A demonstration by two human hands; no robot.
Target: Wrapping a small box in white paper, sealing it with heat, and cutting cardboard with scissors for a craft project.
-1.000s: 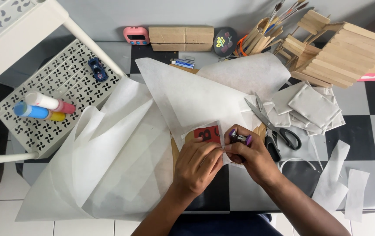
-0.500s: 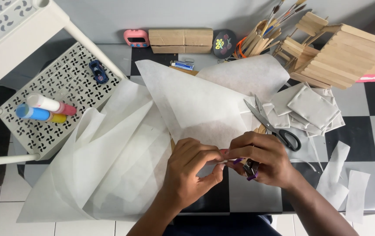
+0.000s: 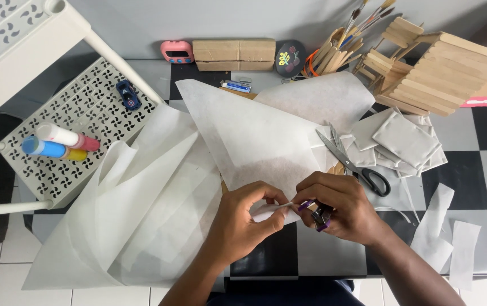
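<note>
**Both hands closed on a folded paper piece and a small stapler**

The small folded white paper piece [image 3: 267,211] sits low in the centre of the head view, above the black-and-white chequered desk [image 3: 484,170], at the near edge of the large creased sheets of white translucent paper [image 3: 158,198]. It is flat and pale; one thin edge sticks out to the right between the two hands. Most of it is hidden behind the fingers.

The left hand [image 3: 243,224] is curled, its grip closed on the paper piece, thumb and fingertips pinching the edge that points to the right.

The right hand [image 3: 342,207] is closed around a small purple and metal stapler [image 3: 318,214]. Only the purple tips and part of the metal body show below the fingers. The stapler's front end meets the projecting edge of the paper piece; whether the paper lies inside the stapler's mouth cannot be told.

Black-handled steel scissors [image 3: 357,164] lie just beyond the right hand, blades pointing away. A stack of small folded white paper packets [image 3: 399,139] lies past the scissors. Loose white paper strips [image 3: 445,226] lie to the right of the right forearm.
</note>
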